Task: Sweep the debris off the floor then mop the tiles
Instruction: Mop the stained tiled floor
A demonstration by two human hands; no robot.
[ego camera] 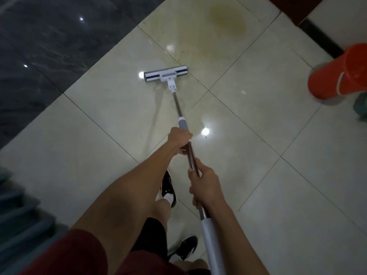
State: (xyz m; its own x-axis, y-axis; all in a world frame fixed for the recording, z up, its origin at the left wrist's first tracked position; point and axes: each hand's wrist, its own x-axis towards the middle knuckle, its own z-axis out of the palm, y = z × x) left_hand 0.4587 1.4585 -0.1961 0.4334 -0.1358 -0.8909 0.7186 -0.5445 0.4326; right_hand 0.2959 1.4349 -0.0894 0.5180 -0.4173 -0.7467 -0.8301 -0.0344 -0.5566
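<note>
My flat white-and-grey mop head (165, 74) lies on the glossy cream tiles (258, 120), short of the yellowish stain (228, 20). Left grip (179, 140) and right grip (206, 186) clamp its steel pole (177, 106), spaced for leverage (I judge).

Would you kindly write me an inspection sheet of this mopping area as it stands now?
Surface: glossy pale tiles with a yellowish stain ahead of the mop head; a small dark speck near the handle.
Job's things: flat mop, head down on the tiles.
Clutter: orange bucket at the right edge.
Grippers: left hand grips the handle farther down; right hand grips it nearer the body.
Cables: nothing seen.
Surroundings: dark marble floor on the left; teal objects lower left, blurred.
</note>
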